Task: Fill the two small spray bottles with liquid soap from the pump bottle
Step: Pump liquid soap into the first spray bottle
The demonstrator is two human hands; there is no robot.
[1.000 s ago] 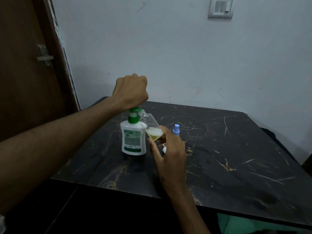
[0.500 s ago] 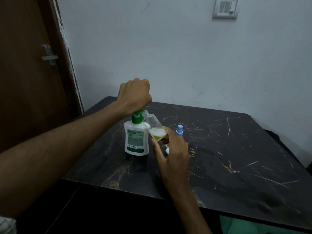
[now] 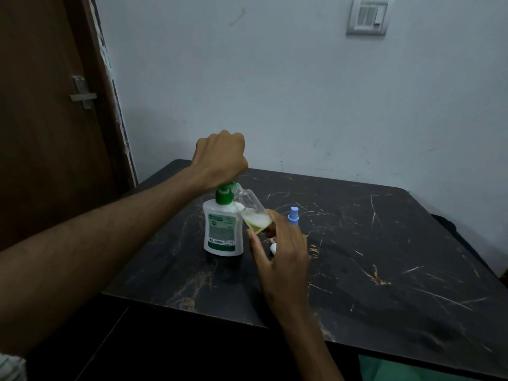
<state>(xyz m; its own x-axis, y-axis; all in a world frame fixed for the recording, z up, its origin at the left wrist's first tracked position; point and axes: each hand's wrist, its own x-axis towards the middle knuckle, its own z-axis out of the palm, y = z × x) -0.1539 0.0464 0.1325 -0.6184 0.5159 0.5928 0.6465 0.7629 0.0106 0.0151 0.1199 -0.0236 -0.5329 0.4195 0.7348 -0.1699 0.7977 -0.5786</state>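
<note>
My left hand [image 3: 221, 158] was a closed fist pressing the green pump head of the white plastic soap bottle [image 3: 223, 229], which stood on the dark marbled counter [image 3: 384, 257]. My right hand [image 3: 280, 251] gripped the small clear spray bottle [image 3: 251, 209], tilted with its mouth at the nozzle and holding some yellowish soap under foam. I judged the risk was the neck slipping off the nozzle, so soap would spill; a hard push could tip the pump bottle.

A black marble-look table [image 3: 384, 270] carries the white pump bottle [image 3: 222, 232] and a blue-capped spray bottle [image 3: 293, 215].
</note>
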